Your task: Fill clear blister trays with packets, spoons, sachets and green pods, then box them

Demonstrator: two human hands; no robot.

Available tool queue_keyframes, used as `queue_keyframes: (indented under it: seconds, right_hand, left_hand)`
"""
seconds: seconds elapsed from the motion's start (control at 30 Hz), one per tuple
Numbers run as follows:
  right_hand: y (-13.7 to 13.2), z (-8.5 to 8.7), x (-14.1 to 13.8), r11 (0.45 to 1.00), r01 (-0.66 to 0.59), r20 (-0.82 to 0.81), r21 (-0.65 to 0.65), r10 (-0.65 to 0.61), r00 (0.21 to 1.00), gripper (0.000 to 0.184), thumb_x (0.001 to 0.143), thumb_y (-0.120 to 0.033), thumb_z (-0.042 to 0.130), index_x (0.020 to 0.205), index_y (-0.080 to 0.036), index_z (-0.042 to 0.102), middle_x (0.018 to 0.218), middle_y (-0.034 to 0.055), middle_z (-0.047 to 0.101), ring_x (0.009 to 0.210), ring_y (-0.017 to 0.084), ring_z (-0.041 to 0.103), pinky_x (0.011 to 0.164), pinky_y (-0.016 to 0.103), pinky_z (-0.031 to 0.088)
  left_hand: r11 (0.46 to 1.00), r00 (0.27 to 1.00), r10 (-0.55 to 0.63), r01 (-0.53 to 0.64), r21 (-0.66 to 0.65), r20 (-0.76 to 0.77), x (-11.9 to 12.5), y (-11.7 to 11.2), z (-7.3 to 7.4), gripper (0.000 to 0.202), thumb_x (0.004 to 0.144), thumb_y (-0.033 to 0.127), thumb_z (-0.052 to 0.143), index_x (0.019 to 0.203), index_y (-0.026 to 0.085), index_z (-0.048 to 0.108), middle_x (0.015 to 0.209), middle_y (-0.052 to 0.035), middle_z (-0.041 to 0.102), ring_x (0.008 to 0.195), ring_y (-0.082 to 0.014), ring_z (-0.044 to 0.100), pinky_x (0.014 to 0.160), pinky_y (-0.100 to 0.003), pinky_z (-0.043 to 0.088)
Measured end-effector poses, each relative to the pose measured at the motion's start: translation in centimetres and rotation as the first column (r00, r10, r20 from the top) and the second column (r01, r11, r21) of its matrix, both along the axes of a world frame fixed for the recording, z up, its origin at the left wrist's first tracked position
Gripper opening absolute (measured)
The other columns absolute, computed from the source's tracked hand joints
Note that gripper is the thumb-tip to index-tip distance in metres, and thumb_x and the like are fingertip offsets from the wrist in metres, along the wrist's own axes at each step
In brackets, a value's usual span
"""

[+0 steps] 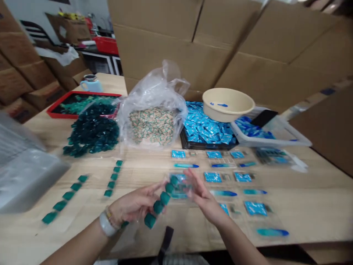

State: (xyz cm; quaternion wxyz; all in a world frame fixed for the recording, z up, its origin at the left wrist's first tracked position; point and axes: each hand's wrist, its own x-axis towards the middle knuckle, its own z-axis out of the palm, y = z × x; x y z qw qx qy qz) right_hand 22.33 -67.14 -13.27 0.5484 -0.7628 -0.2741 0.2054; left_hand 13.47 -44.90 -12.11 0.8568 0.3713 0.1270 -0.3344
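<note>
My left hand (138,202) is closed on a slanting strip of dark green, gem-like pieces (158,207). Behind the strip's upper end is a clear plastic packet (179,195) with blue and teal contents. My right hand (205,198) pinches the packet's right side, its fingers blurred by motion. Two more rows of green pieces lie to the left, a far row (114,176) and a near row (64,196). Right of my hands, clear packets are laid out, each with a blue printed sachet (255,208) and a blue-teal stick-shaped piece (272,232).
Along the back stand a dark teal heap (93,130), a red tray (51,111), a plastic bag of small beige packets (151,125), a black tray of blue sachets (206,127), a cream basin (228,110) and a white basket (292,138). Cardboard (171,48) walls the rear.
</note>
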Motion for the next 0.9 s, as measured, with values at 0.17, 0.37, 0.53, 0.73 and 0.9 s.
queue_keyframes:
  seconds: [0.17,0.37,0.53,0.73,0.9]
  right_hand:
    - [-4.0,-1.1,1.6,0.996,0.072,-0.144,0.056,-0.063,0.988,0.028,0.075,-0.042,0.053,0.094,-0.021,0.058,0.094,0.0066,0.062,0.086,0.019,0.057,0.073,0.033,0.046]
    - [-5.9,-1.1,8.8,0.966,0.251,-0.180,-0.059,-0.258,0.949,0.029,0.071,-0.043,0.055,0.076,-0.014,0.058,0.051,-0.0039,0.048,0.044,0.007,0.041,0.043,0.019,0.034]
    - [-3.3,-1.5,13.7,0.924,0.231,-0.120,-0.305,-0.278,0.953,0.029,0.075,-0.038,0.046,0.072,-0.009,0.053,0.042,-0.0064,0.041,0.035,0.003,0.038,0.038,0.016,0.026]
    - [-2.0,-3.7,14.6,0.865,0.254,0.131,-0.433,-0.218,0.967,0.023,0.078,-0.025,0.043,0.090,-0.008,0.053,0.042,-0.0047,0.044,0.033,0.007,0.043,0.040,0.019,0.028]
    - [-1.6,-3.9,14.0,0.784,0.311,0.367,-0.537,-0.115,0.923,0.015,0.074,-0.019,0.051,0.086,-0.014,0.060,0.058,0.0045,0.057,0.055,0.015,0.054,0.051,0.025,0.033]
  left_hand:
    - [0.974,0.973,-0.220,0.214,-0.081,-0.071,3.7,-3.9,0.2,0.045,0.071,0.026,0.061,0.113,0.016,0.050,0.083,-0.0066,0.063,0.060,-0.0096,0.058,0.047,-0.015,0.039]
    - [0.933,0.966,0.187,-0.231,0.275,0.177,10.3,-3.9,-0.3,0.043,0.080,0.049,0.042,0.104,0.015,0.053,0.095,-0.0095,0.060,0.081,-0.0145,0.058,0.067,-0.025,0.046]
    - [0.397,0.912,0.040,-0.390,0.831,0.409,15.7,-3.9,-3.2,0.024,0.073,0.022,0.057,0.092,0.009,0.055,0.065,-0.0010,0.057,0.055,-0.0098,0.053,0.052,-0.021,0.042]
    - [0.063,0.904,-0.022,-0.424,0.903,0.426,18.1,-4.3,-5.2,0.016,0.069,0.020,0.059,0.081,0.010,0.058,0.071,-0.0052,0.056,0.075,-0.0182,0.055,0.070,-0.028,0.042]
    - [-0.097,0.901,-0.106,-0.430,0.898,0.420,17.2,-5.5,-5.7,0.024,0.077,0.023,0.051,0.098,0.012,0.054,0.100,-0.0129,0.052,0.097,-0.0231,0.050,0.083,-0.032,0.037]
